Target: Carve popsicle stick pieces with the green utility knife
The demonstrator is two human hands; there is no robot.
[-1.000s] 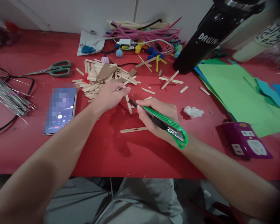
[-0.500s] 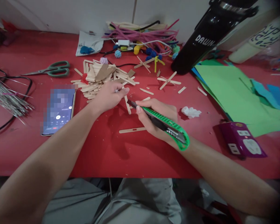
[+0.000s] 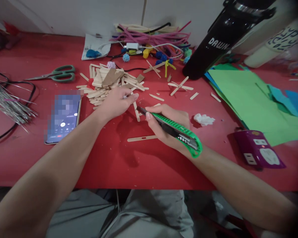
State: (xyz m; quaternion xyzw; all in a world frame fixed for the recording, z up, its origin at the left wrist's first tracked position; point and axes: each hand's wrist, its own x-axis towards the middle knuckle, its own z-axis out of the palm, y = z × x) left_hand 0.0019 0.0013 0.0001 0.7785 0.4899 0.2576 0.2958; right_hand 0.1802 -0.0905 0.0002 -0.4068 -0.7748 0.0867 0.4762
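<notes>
My left hand is closed on the upper end of a popsicle stick, pinning it against the red tabletop. In my right hand is a green utility knife, its tip pointing left and touching or nearly touching that stick. Below the hands lies another popsicle stick with a small slot cut in it; its right end goes behind my right hand. A heap of popsicle sticks with brown scraps on top sits just beyond my left hand.
Left of my forearm lie a phone, scissors and a wire bundle. Crossed sticks and a crumpled white tissue lie right. Farther right are a black bottle, green paper and a purple power socket.
Both hands keep almost the same place. The knife's back end has risen very slightly, and the whole view has shifted a little.
</notes>
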